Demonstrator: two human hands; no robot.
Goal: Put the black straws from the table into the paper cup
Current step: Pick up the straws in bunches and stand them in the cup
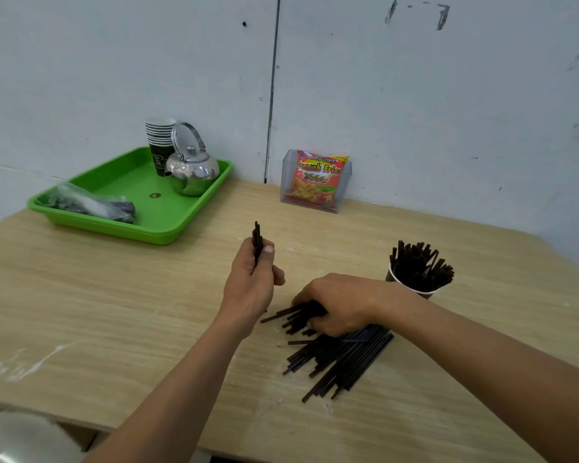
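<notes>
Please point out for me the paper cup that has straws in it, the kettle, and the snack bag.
paper cup [415,290]: head view, on its white front rim.
kettle [194,173]: head view, on its shiny round body.
snack bag [316,180]: head view, on its printed orange front.

Free room: bare table [97,312] to the left of my left hand [251,282], open to the near edge. Open strip runs between my hands toward the far wall. Obstacles: paper cup [415,289] at right, crowded with upright straws, just beyond my right wrist; loose straw pile [341,359] under and near my right hand [338,304]; green tray [168,228] far left, bearing kettle [193,172], cup stack [159,142] and a plastic bag [91,203]; clear holder with snack packet [316,180] against the far wall
</notes>
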